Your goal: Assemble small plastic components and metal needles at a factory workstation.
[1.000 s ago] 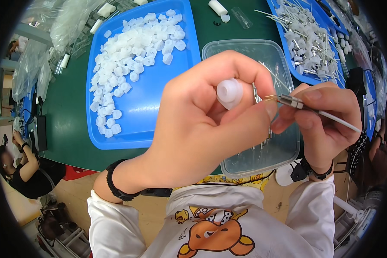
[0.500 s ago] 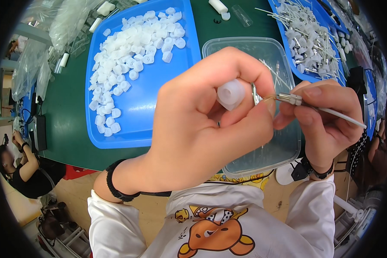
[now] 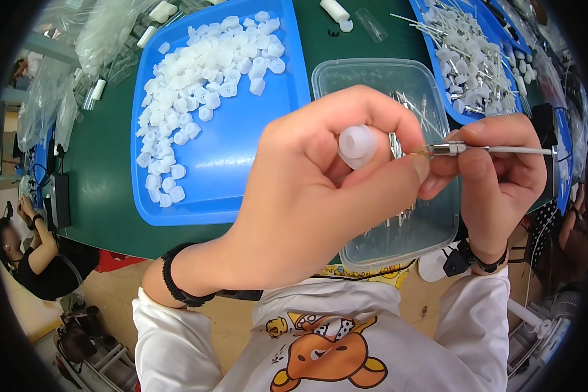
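a dark green worktable carries a blue plastic tray of white caps, with a clear plastic tub right of the tray. above the tub, the left hand pinches a small white ribbed plastic cap; the right hand grips a thin white rod with a metal tip pointing at the cap.

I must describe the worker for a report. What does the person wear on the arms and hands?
Both hands are bare, without gloves or rings. White sleeves are pushed up to the forearms. The left hand has a black band at the wrist; the right hand has a dark strap at its wrist.
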Demonstrator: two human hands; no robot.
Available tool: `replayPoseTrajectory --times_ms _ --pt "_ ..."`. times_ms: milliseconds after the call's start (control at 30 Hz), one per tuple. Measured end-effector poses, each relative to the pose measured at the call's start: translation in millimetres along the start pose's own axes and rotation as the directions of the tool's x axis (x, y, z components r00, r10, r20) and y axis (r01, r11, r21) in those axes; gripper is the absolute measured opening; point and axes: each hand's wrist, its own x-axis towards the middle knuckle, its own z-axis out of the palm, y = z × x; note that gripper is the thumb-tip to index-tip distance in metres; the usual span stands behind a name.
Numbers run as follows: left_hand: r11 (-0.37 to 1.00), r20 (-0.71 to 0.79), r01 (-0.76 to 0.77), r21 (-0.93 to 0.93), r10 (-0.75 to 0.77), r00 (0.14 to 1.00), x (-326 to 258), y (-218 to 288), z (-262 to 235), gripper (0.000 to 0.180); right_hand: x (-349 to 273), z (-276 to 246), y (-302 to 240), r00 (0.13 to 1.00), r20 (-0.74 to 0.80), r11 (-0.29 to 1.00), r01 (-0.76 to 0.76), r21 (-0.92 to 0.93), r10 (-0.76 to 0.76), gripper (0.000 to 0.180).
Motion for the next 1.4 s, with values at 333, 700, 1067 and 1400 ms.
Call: replayPoseTrajectory --times_ms 333,700,1067,1400 --pt "0.998 -0.037 0.003 -0.058 -0.006 0.999 1 1 5 0.009 1 0 2 0.998 0.006 0.997 0.061 -0.037 -0.061 0.014" --pt "0.997 0.002 -0.058 -0.046 0.058 0.998 0 0 6 0.014 2 -5 4 0.996 0.015 0.995 0.087 -0.046 -0.086 0.016" --pt "0.988 0.099 -0.144 0.046 0.139 0.985 0 -2 1 0.019 1 -5 -4 0.997 -0.022 0.996 -0.071 0.047 0.072 0.019" --pt "0.978 0.145 0.027 -0.209 0.004 0.989 11 1 0 0.059 1 -11 1 0.990 -0.026 0.990 0.136 -0.042 -0.137 0.018"
